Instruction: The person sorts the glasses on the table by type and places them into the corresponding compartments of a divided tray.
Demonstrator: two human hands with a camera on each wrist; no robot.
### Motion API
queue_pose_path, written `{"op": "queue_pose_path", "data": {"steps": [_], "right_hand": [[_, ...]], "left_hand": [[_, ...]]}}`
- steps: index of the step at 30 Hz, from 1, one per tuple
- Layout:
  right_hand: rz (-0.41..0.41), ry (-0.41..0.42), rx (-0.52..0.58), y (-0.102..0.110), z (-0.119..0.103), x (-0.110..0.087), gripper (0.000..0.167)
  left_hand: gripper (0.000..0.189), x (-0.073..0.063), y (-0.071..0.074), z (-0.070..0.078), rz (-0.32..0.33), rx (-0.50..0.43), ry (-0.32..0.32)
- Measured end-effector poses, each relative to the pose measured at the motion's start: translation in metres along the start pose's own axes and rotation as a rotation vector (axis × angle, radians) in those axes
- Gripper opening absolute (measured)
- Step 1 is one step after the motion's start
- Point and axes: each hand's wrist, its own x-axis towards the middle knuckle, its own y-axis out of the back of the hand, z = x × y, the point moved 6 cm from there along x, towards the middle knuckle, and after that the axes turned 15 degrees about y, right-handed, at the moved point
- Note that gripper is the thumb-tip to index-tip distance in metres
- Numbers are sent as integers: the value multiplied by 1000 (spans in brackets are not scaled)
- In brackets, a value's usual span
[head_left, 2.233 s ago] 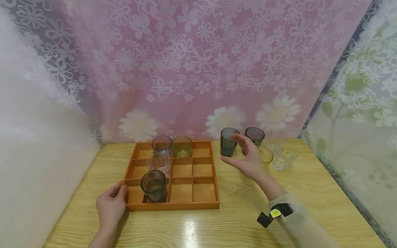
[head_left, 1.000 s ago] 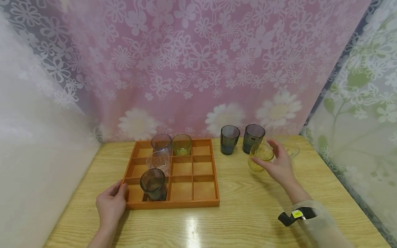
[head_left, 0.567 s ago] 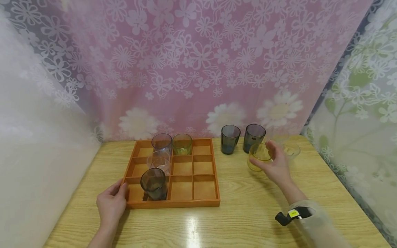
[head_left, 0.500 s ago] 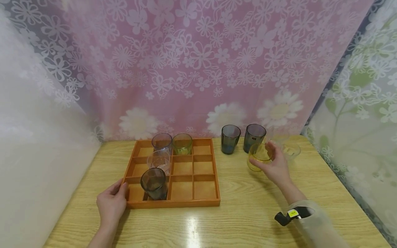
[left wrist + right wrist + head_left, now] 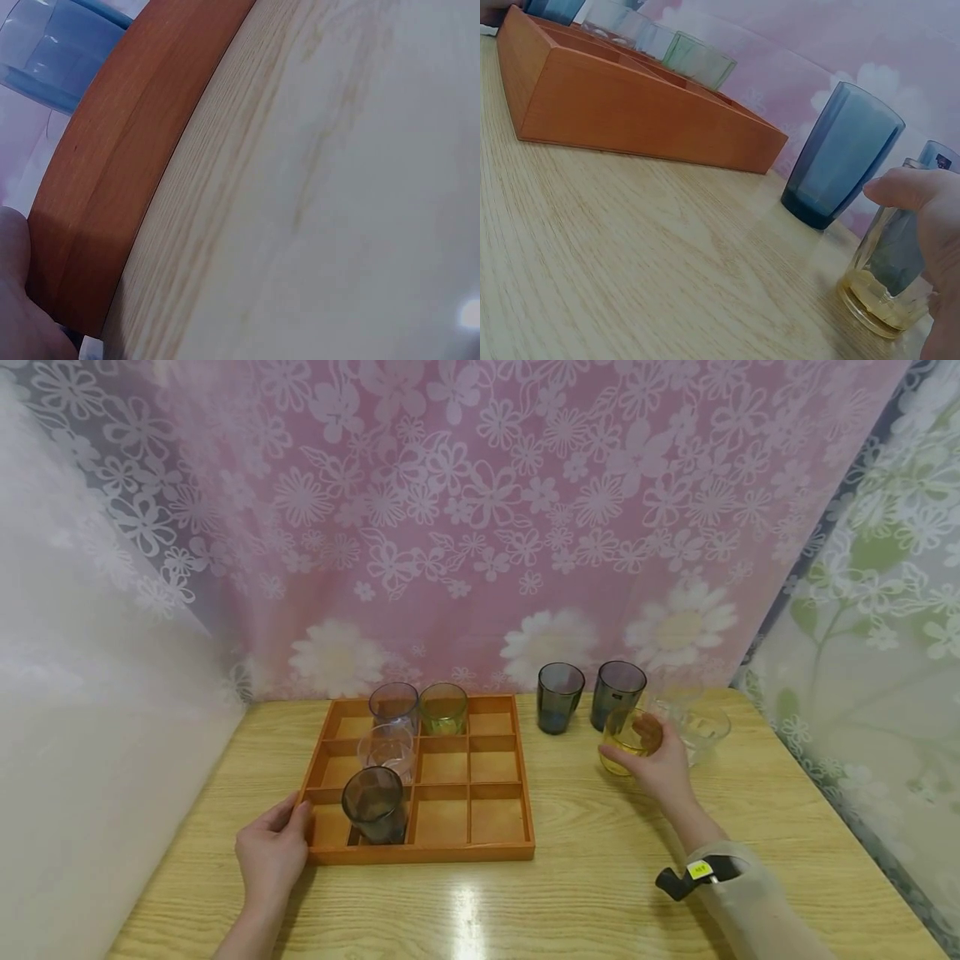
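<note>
My right hand [image 5: 663, 770] is around a yellow-tinted drinking glass [image 5: 617, 762] on the right half of the table, thumb on its near left side and fingers behind. In the right wrist view the thumb [image 5: 907, 187] lies against the upper wall of this upright glass [image 5: 874, 300], its base at the tabletop. My left hand [image 5: 272, 852] grips the front left edge of a wooden compartment tray [image 5: 420, 854], thumb on the rim. The tray holds a dark grey glass [image 5: 375, 810], a clear glass [image 5: 386, 756], a bluish-purple glass [image 5: 393, 706] and a green glass [image 5: 442, 710].
Two dark blue-grey glasses [image 5: 559, 697] [image 5: 618, 689] stand at the back, right of the tray. Clear glasses [image 5: 705, 731] stand behind and right of my right hand. A pink floral curtain [image 5: 480, 527] hangs along the table's back edge.
My right hand has moved from in front of the dark glasses rightward to the yellow glass, and its fingers have closed around it. My left hand stays on the tray.
</note>
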Motion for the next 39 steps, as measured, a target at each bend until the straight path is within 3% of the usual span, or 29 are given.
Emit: {"op": "queue_pose_path", "data": {"steps": [3, 11, 19, 39], "right_hand": [[10, -4, 16, -1, -1, 0, 94], [6, 23, 21, 0, -4, -4, 94], [-34, 91, 46, -6, -28, -4, 85], [-135, 225, 178, -64, -86, 10, 85]], "left_hand": [[29, 1, 0, -1, 4, -2, -4], [29, 1, 0, -3, 10, 7, -13], [31, -1, 1, -3, 4, 9, -1], [29, 1, 0, -1, 6, 15, -8]]}}
